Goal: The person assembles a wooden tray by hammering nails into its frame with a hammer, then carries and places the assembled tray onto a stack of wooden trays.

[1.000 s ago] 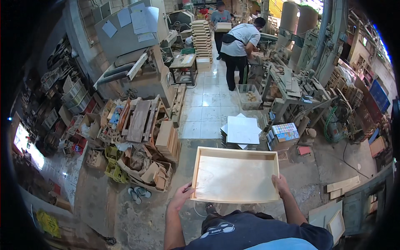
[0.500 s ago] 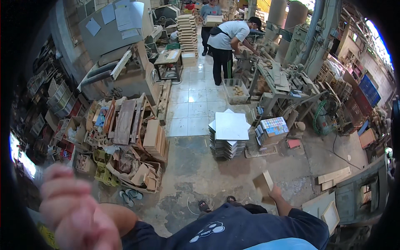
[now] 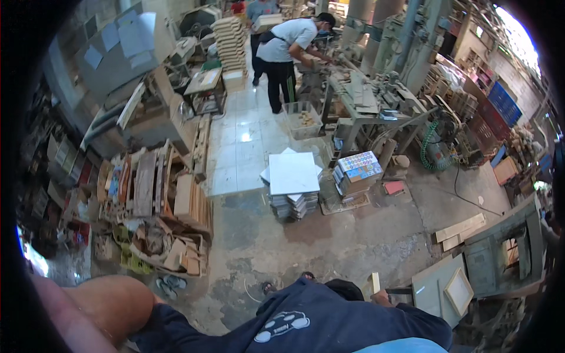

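Low in the view, on the right, my right hand (image 3: 383,298) is closed around a flat, light wooden piece (image 3: 375,284). Only a pale edge and a narrow part of that piece show beside my dark shirt. My bent left arm (image 3: 112,303) is raised at the lower left, its forearm close to the camera and blurred. The left hand itself lies beyond the picture's edge. To the right of my right hand, a shallow wooden frame with a white panel (image 3: 459,292) leans on a greyish board (image 3: 431,285).
Ahead stands a stack of white-topped square panels (image 3: 293,173), beside a stack of printed boxes (image 3: 360,167). Wood scraps fill a bin (image 3: 170,250) at left. A person in a white shirt (image 3: 291,41) bends over a machine bench; another person (image 3: 259,12) carries pale pieces behind.
My left hand has gone out of view at the lower left. My right hand has drawn the wooden piece down and closer to my body. The view has shifted, moving the scene leftward.
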The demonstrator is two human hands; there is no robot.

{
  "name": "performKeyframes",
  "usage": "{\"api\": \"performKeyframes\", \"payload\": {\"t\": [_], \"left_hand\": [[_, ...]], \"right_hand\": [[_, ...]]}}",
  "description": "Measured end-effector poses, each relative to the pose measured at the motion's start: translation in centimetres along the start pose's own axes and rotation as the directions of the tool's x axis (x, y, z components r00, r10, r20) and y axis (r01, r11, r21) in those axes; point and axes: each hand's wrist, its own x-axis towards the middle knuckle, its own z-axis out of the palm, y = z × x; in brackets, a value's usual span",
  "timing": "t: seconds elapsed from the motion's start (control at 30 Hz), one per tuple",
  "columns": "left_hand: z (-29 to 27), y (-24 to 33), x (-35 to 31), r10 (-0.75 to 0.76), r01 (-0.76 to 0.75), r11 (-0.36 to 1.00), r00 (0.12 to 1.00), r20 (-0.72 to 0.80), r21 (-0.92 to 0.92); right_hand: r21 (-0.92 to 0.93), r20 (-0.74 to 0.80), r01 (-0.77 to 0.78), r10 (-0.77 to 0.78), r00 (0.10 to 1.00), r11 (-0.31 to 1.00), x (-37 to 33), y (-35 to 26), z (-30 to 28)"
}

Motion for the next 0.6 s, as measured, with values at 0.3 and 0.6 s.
{"api": "performKeyframes", "payload": {"t": [0.3,0.6], "left_hand": [[3.9,6.1,4.7,-0.036,0.033,0.998,0.998,0.052,0.059],[0.8,10.3,7.2,-0.084,0.073,0.989,0.993,0.079,0.125]], "right_hand": [[0.010,-0.132,0.238,-0.235,0.963,0.971,7.3,-1.4,3.3],[0.106,-0.142,0.385,-0.369,0.918,0.917,10.8,-2.9,0.1]]}}
